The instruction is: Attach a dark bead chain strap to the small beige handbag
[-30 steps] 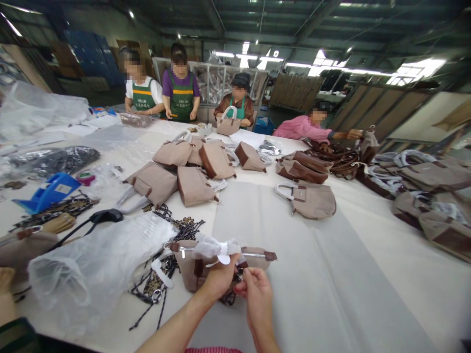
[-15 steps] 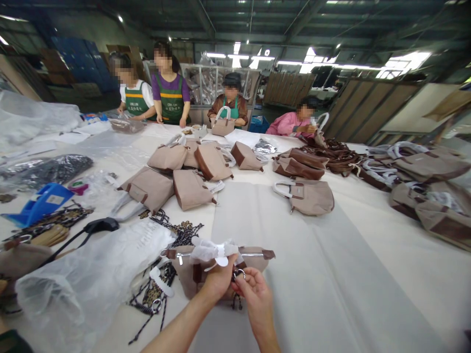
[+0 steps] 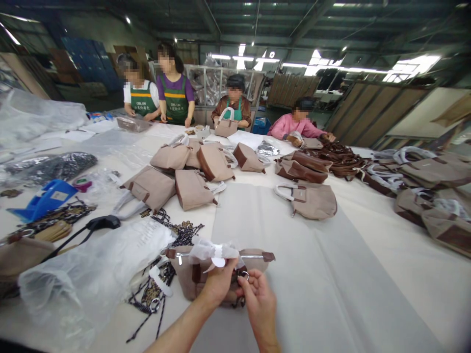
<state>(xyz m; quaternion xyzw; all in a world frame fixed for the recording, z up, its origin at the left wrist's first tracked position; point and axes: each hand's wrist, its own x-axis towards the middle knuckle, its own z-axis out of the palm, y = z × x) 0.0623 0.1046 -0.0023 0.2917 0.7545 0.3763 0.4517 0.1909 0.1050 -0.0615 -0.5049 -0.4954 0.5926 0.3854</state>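
A handbag (image 3: 191,274) is lying on the bench (image 3: 331,274) just before the person, with the left hand (image 3: 219,284) pressing on its near side and the right hand (image 3: 259,301) sitting just to the right, fingertips touching a small metal ring (image 3: 244,275) at the bag. To the left of the bag, patterned straps (image 3: 158,289) are trailing beside a plastic bag (image 3: 91,274), and a blue tray (image 3: 44,198) is sitting farther left. Behind them a cluster of handbags (image 3: 187,171) is lying mid-bench, a single handbag (image 3: 309,200) is resting to its right, and four people are standing or sitting along the far edge.
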